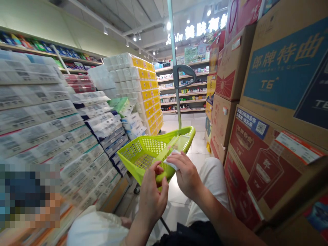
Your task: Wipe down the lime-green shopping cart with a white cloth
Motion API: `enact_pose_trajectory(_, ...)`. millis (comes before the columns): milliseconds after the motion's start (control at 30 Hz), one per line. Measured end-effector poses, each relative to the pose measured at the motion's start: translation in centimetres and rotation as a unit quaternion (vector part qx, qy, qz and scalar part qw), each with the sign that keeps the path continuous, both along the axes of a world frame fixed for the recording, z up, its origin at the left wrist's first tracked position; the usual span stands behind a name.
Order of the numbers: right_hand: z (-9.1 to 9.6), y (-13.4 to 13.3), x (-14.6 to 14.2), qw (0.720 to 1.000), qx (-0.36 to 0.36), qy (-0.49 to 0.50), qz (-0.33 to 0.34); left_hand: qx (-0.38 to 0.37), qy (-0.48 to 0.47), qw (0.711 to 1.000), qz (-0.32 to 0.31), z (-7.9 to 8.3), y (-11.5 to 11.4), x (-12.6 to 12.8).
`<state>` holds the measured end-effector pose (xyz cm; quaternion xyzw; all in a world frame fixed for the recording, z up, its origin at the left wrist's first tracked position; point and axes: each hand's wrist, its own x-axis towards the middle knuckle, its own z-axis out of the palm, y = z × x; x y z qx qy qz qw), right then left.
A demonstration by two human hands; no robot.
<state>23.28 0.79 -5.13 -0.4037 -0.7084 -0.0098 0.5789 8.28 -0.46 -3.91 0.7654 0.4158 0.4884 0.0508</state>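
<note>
A lime-green shopping cart basket [135, 167] with slotted sides sits in front of my knees, its inside visible from above. My left hand [153, 189] grips the basket's near corner, fingers and thumb around the rim. In my right hand [184, 172] is a white cloth or tissue [173, 159], pressed against the broad panel along the basket's right side. The fingers lie over the cloth and hide part of it. Beyond the basket rises a grey pole [174, 44] with a dark grey loop handle [183, 76].
Stacked white tissue packs [43, 102] line the left side, with a tall yellow-and-white stack [148, 92] behind. Large cartons [287, 68] crowd the right. Stocked shelves [184, 94] stand at the back across a tiled floor [198, 136]. A blurred, pixelated patch covers the lower left.
</note>
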Motion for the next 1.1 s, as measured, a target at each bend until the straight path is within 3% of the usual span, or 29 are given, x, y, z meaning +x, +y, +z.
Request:
enact_pose_trajectory(100, 0.1, -0.3, 0.2, 1.000, -0.001, 0.015, -0.020, 0.023, 0.030, 0.999, 0.004, -0.3, 0.1, 0.4)
enact_pose_trajectory(267, 0.3, -0.7, 0.1, 0.999, -0.008, -0.014, 0.036, 0.048, 0.066, 0.997, 0.014, -0.9, 0.2, 0.0)
enact_pose_trajectory(433, 0.3, -0.5, 0.4, 1.000, -0.011, 0.018, -0.017, 0.066, 0.102, 0.992, 0.025, -1.1, 0.2, -0.3)
enact_pose_trajectory(600, 0.1, -0.6, 0.2, 0.999, -0.009, -0.014, 0.043, 0.094, 0.115, 0.989, 0.027, -0.7, 0.1, -0.2)
enact_pose_trajectory(767, -0.2, 0.2, 1.0, 0.999, -0.008, 0.020, -0.026, 0.082, 0.117, 0.989, 0.026, -0.5, -0.1, -0.2)
enact_pose_trajectory(967, -0.4, -0.2, 0.7, 0.998, 0.002, -0.028, 0.060, 0.105, 0.112, 0.988, 0.022, -0.6, 0.1, -0.4)
enact_pose_trajectory(1100, -0.4, 0.1, 1.0, 1.000, -0.003, 0.001, -0.007, 0.094, 0.120, 0.988, 0.013, -0.6, 0.1, -0.7)
